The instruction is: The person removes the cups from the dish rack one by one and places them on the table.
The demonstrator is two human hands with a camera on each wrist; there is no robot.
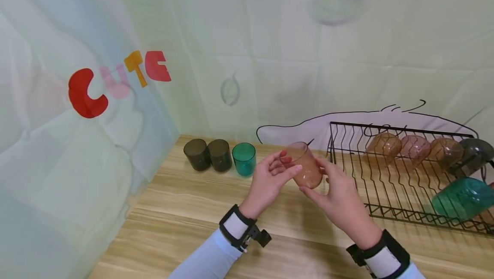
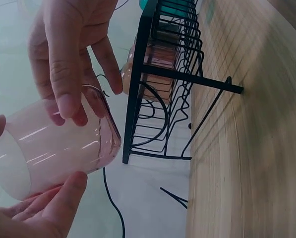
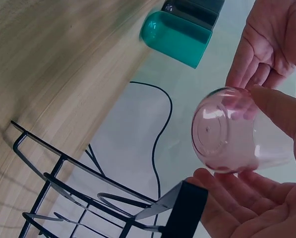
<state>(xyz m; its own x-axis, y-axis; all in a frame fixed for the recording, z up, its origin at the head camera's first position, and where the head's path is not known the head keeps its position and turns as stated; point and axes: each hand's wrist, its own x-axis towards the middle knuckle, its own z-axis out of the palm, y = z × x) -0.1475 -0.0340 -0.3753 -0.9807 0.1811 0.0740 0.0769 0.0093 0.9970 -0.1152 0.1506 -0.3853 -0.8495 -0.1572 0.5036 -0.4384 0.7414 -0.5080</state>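
A clear pink glass tumbler (image 1: 308, 173) is held up in front of me in both hands, tilted with its mouth toward the upper left. My left hand (image 1: 269, 180) grips it near the rim, thumb across the near side and fingers behind. Around the lower part and base, my right hand (image 1: 341, 196) holds it between thumb and fingers. In the left wrist view the tumbler (image 2: 63, 144) lies almost sideways. Its rounded base (image 3: 209, 130) faces the camera in the right wrist view.
Two dark grey glasses (image 1: 197, 155) and a teal glass (image 1: 244, 160) stand upright at the table's back left. On the right, a black wire dish rack (image 1: 370, 180) holds several upturned amber, pink and grey glasses, plus a teal one (image 1: 463, 199) lying tilted. A fabric backdrop hangs behind.
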